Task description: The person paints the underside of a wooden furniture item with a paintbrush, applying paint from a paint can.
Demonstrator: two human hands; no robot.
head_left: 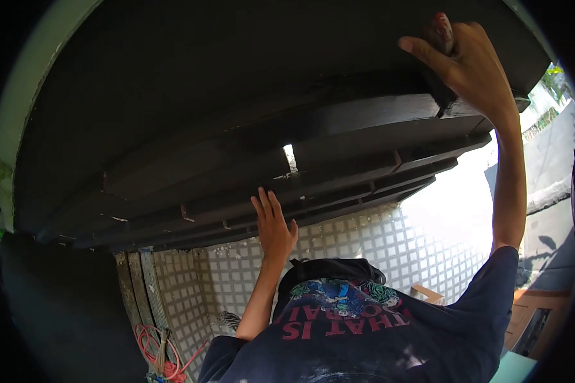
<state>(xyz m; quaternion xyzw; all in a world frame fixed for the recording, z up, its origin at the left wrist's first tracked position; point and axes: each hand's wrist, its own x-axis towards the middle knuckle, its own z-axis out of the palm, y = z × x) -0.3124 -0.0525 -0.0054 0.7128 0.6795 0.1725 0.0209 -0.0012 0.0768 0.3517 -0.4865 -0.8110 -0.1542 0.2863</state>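
Observation:
High on the right, my right hand (476, 67) is closed around a paintbrush (442, 30) with a red-stained, paint-smeared handle. Its dark bristles point down and meet the edge of a black-painted board (377, 113), which shines as if wet along its face. Lower and near the middle, my left hand (275, 233) is raised with its fingers spread, holding nothing. Its fingertips overlap the lower row of dark boards (338, 182) in this view.
A pale tiled floor (236, 268) lies below the overlapping boards. Wooden posts (137, 287) and a tangled red cord (150, 348) are at lower left. A cardboard box (427, 293) rests on the tiles, and a brown wooden piece (536, 313) is at right.

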